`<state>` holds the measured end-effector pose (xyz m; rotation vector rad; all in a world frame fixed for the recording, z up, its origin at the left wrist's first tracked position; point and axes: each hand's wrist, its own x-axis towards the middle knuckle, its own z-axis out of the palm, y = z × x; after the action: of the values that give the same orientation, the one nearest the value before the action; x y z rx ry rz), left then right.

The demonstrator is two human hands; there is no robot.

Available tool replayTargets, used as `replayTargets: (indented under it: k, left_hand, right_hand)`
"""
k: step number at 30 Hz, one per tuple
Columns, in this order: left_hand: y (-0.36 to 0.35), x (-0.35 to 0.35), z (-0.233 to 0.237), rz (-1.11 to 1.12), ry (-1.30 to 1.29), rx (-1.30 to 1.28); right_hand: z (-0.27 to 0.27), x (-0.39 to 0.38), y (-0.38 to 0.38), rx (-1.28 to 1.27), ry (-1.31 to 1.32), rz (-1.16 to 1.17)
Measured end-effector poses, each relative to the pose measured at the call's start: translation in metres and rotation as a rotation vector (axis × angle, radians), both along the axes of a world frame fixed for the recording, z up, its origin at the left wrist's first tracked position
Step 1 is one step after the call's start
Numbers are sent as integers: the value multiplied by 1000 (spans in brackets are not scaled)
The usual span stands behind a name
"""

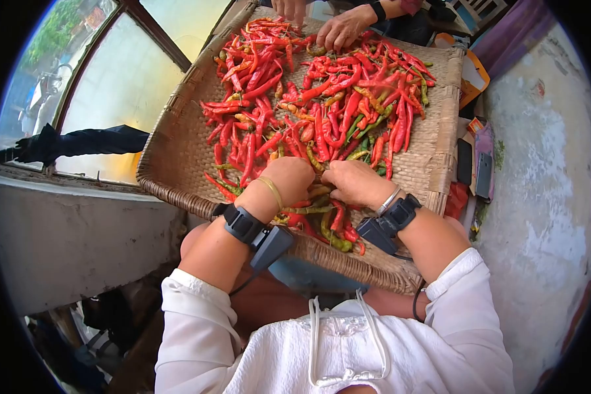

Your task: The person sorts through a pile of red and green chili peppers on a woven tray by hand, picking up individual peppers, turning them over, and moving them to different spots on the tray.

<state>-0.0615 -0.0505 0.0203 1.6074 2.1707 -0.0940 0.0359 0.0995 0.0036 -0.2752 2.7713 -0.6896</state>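
Note:
A wide woven basket tray (433,154) holds a spread of chili peppers (328,85), mostly red with some green and yellowish ones. Over its near part, my left hand (287,178) bends down among the peppers with its fingers curled. Close beside it on the right, my right hand (359,184) is curled in the same way, the two sets of fingertips nearly meeting. What the fingers pinch is hidden behind the knuckles. A smaller heap of red and green peppers (338,226) lies below my wrists, by the tray's near rim.
Across the tray, another person's hand (346,27) reaches into the far peppers, with their other hand (289,9) beside it. A windowed wall stands left, with a dark folded umbrella-like bundle (85,143) on the sill. Phones (484,174) and boxes lie right of the tray.

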Motion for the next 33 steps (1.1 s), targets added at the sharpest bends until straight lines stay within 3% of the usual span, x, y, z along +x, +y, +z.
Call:
replayTargets:
  k: [4, 6, 9, 13, 15, 17, 18, 19, 21, 23, 25, 31, 33]
  left_hand:
    - [0, -2, 9, -25, -124, 42]
    - [-6, -6, 11, 39, -277, 210]
    - [-8, -12, 23, 122, -178, 170]
    - [-15, -22, 43, 317, -341, 357]
    - [-18, -25, 47, 324, -380, 446]
    - [-18, -24, 53, 400, -609, 399]
    - [-17, -23, 51, 386, -736, 464]
    - [-17, -21, 50, 387, -736, 465]
    - [-14, -18, 54, 429, -974, 518]
    - [-11, -17, 55, 406, -911, 519]
    - [-5, -15, 54, 382, -848, 526]
    - [7, -15, 43, 358, -837, 587]
    - [4, -22, 42, 269, -258, 663]
  right_hand:
    - [8, 1, 5, 6, -45, -15]
    - [15, -1, 14, -42, -22, -15]
    - [32, -1, 28, -166, 2, -33]
    - [71, 0, 44, -188, -290, -148]
    - [68, 0, 62, -356, -181, -320]
    - [63, -7, 65, -886, -40, -723]
    - [60, -10, 66, -969, 92, -770]
    - [56, -10, 63, -969, 91, -769]
    - [53, -10, 50, -620, 123, -698]
    - [59, -7, 35, -716, -21, -592]
    - [62, -6, 24, -995, -279, -428]
    - [49, -4, 22, -945, -403, -374]
    - [52, -5, 36, -591, -522, -264]
